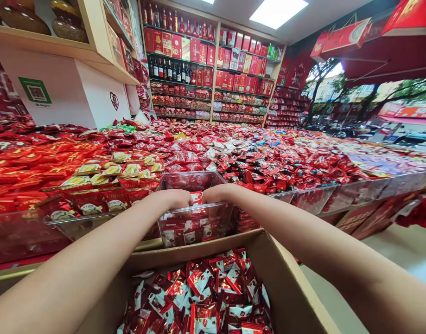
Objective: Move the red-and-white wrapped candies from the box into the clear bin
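Both hands reach into a clear plastic bin (218,211) filled in part with small red-and-white wrapped packets (190,235). My left hand (180,198) is bent down inside the left part of the bin. My right hand (218,192) dips in the same way on the right, a short gap from the left one. A red-and-white packet (196,196) shows between the two hands. The fingers are mostly hidden, so their grip does not show. Close below my forearms is an open cardboard box (289,283) holding many similar loose packets (206,320).
Bins of durian-labelled packets (116,204) adjoin on the left, dark red packets (254,171) on the right. A white pillar (60,93) rises at the left. Shelves (215,69) of bottles and red boxes line the back. Red boxes (348,37) hang overhead at right.
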Action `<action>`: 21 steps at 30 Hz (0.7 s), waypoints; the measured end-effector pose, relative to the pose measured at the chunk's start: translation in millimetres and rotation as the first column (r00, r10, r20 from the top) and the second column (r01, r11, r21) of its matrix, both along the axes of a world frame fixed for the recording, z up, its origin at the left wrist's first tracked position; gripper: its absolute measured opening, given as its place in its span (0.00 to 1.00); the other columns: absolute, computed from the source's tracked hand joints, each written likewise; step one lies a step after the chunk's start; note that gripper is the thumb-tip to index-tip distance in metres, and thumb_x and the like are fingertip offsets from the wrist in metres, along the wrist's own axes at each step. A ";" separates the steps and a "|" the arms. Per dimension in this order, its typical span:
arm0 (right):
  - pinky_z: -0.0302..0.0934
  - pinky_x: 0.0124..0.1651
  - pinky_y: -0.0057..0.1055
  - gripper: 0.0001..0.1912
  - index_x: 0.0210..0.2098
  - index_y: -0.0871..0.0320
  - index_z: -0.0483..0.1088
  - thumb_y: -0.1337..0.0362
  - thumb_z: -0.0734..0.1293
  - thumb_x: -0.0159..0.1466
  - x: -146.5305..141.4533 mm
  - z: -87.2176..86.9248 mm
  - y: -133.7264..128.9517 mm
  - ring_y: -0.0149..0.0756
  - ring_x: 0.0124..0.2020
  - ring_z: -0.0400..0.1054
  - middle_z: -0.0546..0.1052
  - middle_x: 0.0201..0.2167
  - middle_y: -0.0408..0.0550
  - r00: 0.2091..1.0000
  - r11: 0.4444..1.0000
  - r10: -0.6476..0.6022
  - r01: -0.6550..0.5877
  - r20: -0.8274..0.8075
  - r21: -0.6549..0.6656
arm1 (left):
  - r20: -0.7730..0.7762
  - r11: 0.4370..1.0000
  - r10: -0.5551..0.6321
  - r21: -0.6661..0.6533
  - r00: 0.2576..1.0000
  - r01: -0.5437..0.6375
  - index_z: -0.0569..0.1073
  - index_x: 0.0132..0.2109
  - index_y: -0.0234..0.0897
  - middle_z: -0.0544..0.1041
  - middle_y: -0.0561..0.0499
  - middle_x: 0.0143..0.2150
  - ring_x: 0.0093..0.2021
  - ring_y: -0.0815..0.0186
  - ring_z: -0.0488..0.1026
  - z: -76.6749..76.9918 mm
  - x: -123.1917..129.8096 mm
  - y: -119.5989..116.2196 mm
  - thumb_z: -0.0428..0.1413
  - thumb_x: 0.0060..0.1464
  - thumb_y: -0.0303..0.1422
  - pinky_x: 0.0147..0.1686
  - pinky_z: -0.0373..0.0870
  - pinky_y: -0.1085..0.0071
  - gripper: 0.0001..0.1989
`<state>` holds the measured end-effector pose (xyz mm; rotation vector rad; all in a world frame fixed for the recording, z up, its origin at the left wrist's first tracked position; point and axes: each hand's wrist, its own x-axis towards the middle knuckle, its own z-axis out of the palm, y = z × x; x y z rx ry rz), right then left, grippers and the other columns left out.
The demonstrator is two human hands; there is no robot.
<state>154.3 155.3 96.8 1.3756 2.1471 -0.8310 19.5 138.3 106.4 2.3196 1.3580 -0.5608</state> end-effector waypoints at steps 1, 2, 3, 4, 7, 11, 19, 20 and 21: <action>0.63 0.30 0.30 0.24 0.38 0.63 0.70 0.60 0.70 0.42 0.1 1.3 -0.9 0.39 0.30 0.69 0.74 0.29 0.49 1.000 1.000 0.004 -0.004 -0.003 0.010 | -0.010 1.000 0.002 0.001 1.000 -0.002 0.69 0.39 0.32 0.72 0.51 0.37 0.34 0.65 0.70 0.7 -0.2 -0.9 0.50 0.53 0.35 0.33 0.68 0.65 0.11; 0.63 0.30 0.30 0.24 0.38 0.63 0.70 0.60 0.70 0.42 0.2 3.0 -2.2 0.40 0.30 0.69 0.74 0.29 0.49 1.000 1.000 0.009 -0.008 -0.007 0.018 | -0.015 1.000 0.004 0.000 1.000 -0.004 0.69 0.39 0.32 0.72 0.51 0.37 0.34 0.65 0.70 1.0 -0.5 -1.5 0.50 0.53 0.35 0.33 0.68 0.65 0.11; 0.63 0.29 0.30 0.25 0.39 0.64 0.69 0.60 0.70 0.41 0.2 4.8 -3.7 0.40 0.29 0.69 0.74 0.29 0.50 1.000 1.000 0.014 -0.013 -0.012 0.024 | -0.016 1.000 0.005 -0.004 1.000 -0.005 0.69 0.40 0.32 0.72 0.51 0.37 0.34 0.65 0.70 0.8 -0.9 -1.7 0.50 0.53 0.35 0.34 0.68 0.65 0.11; 0.63 0.29 0.30 0.25 0.39 0.64 0.69 0.60 0.70 0.41 0.2 6.6 -5.1 0.40 0.29 0.69 0.74 0.29 0.50 1.000 0.999 0.019 -0.019 -0.016 0.028 | -0.015 1.000 0.009 -0.009 1.000 -0.009 0.68 0.40 0.32 0.71 0.51 0.38 0.35 0.64 0.70 0.2 -1.2 -1.7 0.50 0.53 0.35 0.34 0.68 0.65 0.11; 0.62 0.28 0.28 0.26 0.39 0.65 0.69 0.60 0.70 0.41 0.8 10.2 -7.0 0.38 0.28 0.69 0.74 0.29 0.51 0.999 0.999 0.031 -0.030 -0.025 0.022 | -0.008 0.999 0.032 -0.028 0.999 -0.032 0.67 0.42 0.33 0.71 0.50 0.40 0.36 0.64 0.70 -2.7 -1.4 -0.4 0.50 0.53 0.34 0.33 0.69 0.65 0.11; 0.62 0.27 0.27 0.26 0.39 0.65 0.69 0.58 0.70 0.42 2.5 10.7 -4.3 0.37 0.27 0.69 0.74 0.29 0.51 0.999 0.999 0.044 -0.043 -0.032 0.013 | 0.009 0.998 0.048 -0.032 0.999 -0.047 0.67 0.43 0.33 0.70 0.49 0.41 0.36 0.64 0.70 -4.3 -0.6 1.5 0.50 0.53 0.34 0.33 0.69 0.65 0.12; 0.61 0.26 0.27 0.22 0.36 0.64 0.71 0.59 0.69 0.42 -1.8 7.9 -3.6 0.36 0.25 0.68 0.75 0.27 0.50 0.998 0.995 0.061 -0.060 -0.011 0.077 | 0.165 0.996 -0.081 -0.014 0.983 0.085 0.69 0.41 0.33 0.73 0.51 0.36 0.35 0.65 0.70 -1.6 -0.6 0.1 0.50 0.53 0.36 0.36 0.66 0.64 0.12; 0.61 0.26 0.27 0.20 0.35 0.64 0.72 0.59 0.69 0.43 -1.6 11.3 -5.5 0.37 0.25 0.68 0.75 0.26 0.50 0.998 0.993 0.065 -0.064 -0.013 0.100 | 0.167 0.995 -0.092 -0.009 0.982 0.095 0.69 0.40 0.32 0.73 0.52 0.34 0.33 0.65 0.70 -1.4 -1.0 -0.5 0.49 0.53 0.36 0.35 0.66 0.65 0.12; 0.61 0.27 0.28 0.18 0.34 0.64 0.72 0.60 0.69 0.44 -0.4 16.5 -8.6 0.37 0.26 0.68 0.75 0.26 0.50 0.997 0.989 0.072 -0.068 -0.021 0.133 | 0.162 0.995 -0.097 -0.003 0.982 0.099 0.70 0.39 0.32 0.73 0.53 0.32 0.32 0.65 0.70 -1.2 -1.3 -1.1 0.49 0.52 0.37 0.34 0.66 0.65 0.13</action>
